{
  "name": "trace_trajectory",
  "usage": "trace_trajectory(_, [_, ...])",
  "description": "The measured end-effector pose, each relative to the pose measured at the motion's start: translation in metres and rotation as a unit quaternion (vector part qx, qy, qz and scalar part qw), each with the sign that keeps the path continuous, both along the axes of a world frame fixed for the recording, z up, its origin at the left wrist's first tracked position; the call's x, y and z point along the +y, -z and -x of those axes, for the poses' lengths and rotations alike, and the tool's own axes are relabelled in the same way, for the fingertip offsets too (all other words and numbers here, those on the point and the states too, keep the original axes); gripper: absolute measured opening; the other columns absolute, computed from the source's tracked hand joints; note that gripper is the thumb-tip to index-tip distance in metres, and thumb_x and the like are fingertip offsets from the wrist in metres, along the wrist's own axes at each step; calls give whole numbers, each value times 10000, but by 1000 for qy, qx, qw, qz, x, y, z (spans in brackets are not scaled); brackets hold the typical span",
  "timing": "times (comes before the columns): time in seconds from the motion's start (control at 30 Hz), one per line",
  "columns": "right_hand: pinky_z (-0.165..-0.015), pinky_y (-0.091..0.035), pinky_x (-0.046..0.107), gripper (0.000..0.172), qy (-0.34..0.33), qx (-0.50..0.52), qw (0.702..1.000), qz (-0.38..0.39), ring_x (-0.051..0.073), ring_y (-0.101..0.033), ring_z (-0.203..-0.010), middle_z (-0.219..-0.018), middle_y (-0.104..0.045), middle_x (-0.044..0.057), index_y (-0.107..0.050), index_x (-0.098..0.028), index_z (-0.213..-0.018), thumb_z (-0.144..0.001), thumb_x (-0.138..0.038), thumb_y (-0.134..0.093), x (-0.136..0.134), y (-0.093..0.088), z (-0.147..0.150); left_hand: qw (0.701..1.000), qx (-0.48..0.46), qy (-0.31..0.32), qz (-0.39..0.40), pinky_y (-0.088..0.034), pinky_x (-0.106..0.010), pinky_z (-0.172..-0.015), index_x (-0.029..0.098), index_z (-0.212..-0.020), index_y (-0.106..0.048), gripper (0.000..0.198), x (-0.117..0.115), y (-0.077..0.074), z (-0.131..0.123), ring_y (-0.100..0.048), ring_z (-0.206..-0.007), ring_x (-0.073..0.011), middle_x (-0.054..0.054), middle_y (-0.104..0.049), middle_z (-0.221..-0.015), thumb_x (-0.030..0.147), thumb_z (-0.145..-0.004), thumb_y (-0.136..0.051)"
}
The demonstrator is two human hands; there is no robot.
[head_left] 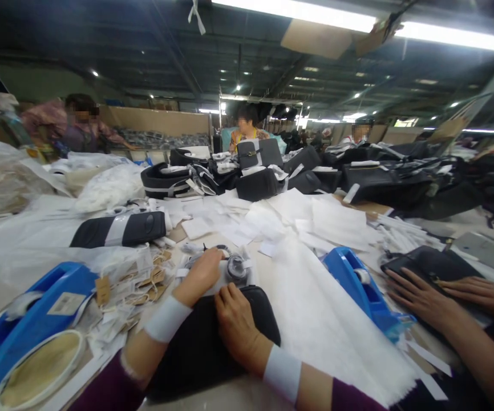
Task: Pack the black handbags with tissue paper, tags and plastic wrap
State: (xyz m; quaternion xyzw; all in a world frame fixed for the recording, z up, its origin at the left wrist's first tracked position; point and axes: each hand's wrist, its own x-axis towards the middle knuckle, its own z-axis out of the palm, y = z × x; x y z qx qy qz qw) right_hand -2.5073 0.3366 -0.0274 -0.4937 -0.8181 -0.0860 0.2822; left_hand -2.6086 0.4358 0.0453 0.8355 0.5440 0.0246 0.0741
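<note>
A black bag [187, 348] lies on the table in front of me, its top edge pointing away. My right hand [234, 317] is closed at that top edge, fingers bent over it and thumb hidden. Just beyond, my left hand [204, 271] is curled beside a white and grey piece at the bag's far end; what its fingers pinch is hidden. A coiled grey strap [237, 267] in clear wrap sits right of my left fingertips. Both my wrists wear pale bands.
A blue tape dispenser [358, 291] stands right, another blue dispenser [37, 308] left, near a round white-rimmed dish [39, 368]. Tags [153, 277] lie left. A co-worker's hands [422, 294] rest on a black bag at right. White sheets [268, 220] and piled bags [258, 182] lie beyond.
</note>
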Motion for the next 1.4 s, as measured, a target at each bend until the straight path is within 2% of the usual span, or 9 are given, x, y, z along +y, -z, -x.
trace_trajectory(0.2, [-685, -483, 350, 63, -7, 9, 1000, 1, 229, -491, -780, -819, -597, 97, -628, -112, -805, -791, -85, -574, 3, -7, -4, 994, 55, -98, -3, -510, -400, -878, 95, -1012, -641, 194, 59, 28, -43, -650, -962, -206, -103, -686, -1008, 215, -929, -514])
trace_trajectory(0.37, [-695, -487, 323, 83, -57, 51, 997, 6, 216, -533, -801, -856, -634, 76, -637, -127, -814, -766, -84, -585, 1, -13, -11, 995, 58, -79, -19, -499, -333, -845, 138, -965, -687, 286, 60, 39, -36, -657, -1021, -243, -146, -706, -1011, 111, -902, -410])
trace_trajectory(0.47, [-745, -490, 244, 173, -89, 175, 980, 30, 156, -593, -842, -941, -671, 36, -667, -171, -876, -838, -78, -527, 10, -20, -39, 996, 55, -63, -28, -493, -338, -858, 137, -983, -690, 337, 57, 39, -33, -647, -1048, -261, -153, -703, -1044, 92, -891, -368])
trace_trajectory(0.53, [-748, -482, 215, 212, -10, 250, 966, 62, 129, -619, -833, -909, -684, 23, -683, -189, -869, -875, -86, -498, 24, -27, -75, 996, 52, -59, -31, -495, -350, -861, 131, -999, -686, 355, 57, 40, -33, -646, -1046, -270, -151, -703, -1044, 87, -890, -351])
trace_trajectory(0.63, [-765, -467, 239, 179, 213, 246, 938, 121, 146, -636, -818, -832, -702, 30, -695, -180, -799, -856, -112, -539, 49, -40, -141, 997, 46, -59, -33, -497, -357, -862, 122, -1012, -679, 356, 58, 45, -32, -648, -1034, -274, -158, -701, -1035, 98, -895, -343])
trace_trajectory(0.73, [-755, -449, 280, 131, 278, 201, 926, 160, 187, -643, -819, -839, -718, 63, -716, -164, -800, -829, -148, -589, 69, -47, -188, 997, 39, -54, -31, -497, -356, -863, 112, -1011, -673, 362, 60, 49, -30, -649, -1026, -273, -165, -698, -1031, 117, -910, -326])
trace_trajectory(0.93, [-681, -422, 298, 116, 250, 109, 926, 262, 210, -623, -735, -743, -686, 73, -716, -155, -737, -737, -268, -741, 75, -33, -193, 998, 24, -48, -28, -500, -390, -862, 92, -1030, -666, 372, 62, 52, -28, -643, -1040, -307, -186, -690, -1055, 130, -906, -318])
trace_trajectory(1.23, [-784, -432, 226, 498, 6, 20, 934, 357, 135, -551, -920, -1012, -564, 31, -663, -188, -988, -611, 120, -555, 49, -35, -187, 998, 12, -58, -18, -517, -430, -811, 82, -976, -688, 349, 68, 54, -29, -652, -999, -357, -210, -698, -1007, 167, -884, -362])
trace_trajectory(1.4, [-809, -439, 289, 554, -17, 55, 934, 351, 165, -518, -911, -1006, -508, 42, -625, -170, -1012, -566, 124, -476, 40, -32, -192, 998, 7, -56, -18, -513, -424, -818, 74, -984, -692, 349, 69, 55, -29, -650, -1004, -356, -219, -696, -1015, 179, -885, -374])
